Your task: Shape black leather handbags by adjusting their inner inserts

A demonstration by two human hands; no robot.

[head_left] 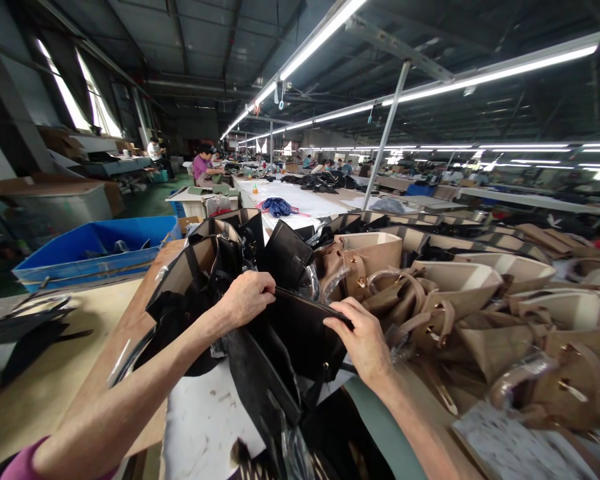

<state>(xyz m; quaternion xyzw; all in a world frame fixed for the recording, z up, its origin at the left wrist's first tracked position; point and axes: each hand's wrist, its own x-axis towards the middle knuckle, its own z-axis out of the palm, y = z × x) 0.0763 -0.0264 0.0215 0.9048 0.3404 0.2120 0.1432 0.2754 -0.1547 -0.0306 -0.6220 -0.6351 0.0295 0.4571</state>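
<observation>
A black handbag (300, 333) stands in front of me, its upper edge stretched between my hands. My left hand (250, 297) is closed on the left end of that edge, thumb and fingers pinched together. The right end is gripped by my right hand (363, 337), with its thumb on the near side. Below, black panels and straps of the bag hang down, some with clear plastic wrap (293, 447) on them. The bag's inside is hidden from me. Another black bag (195, 287) sits close by my left forearm, and a black flap (286, 257) rises just beyond my hands.
Several tan handbags (460, 283) with plastic-wrapped handles crowd the table on the right. A blue bin (100, 250) is at left, beside a board (95, 340) with black pieces. Farther back, a person in a purple top (203, 167) sits near a long white table (310, 200).
</observation>
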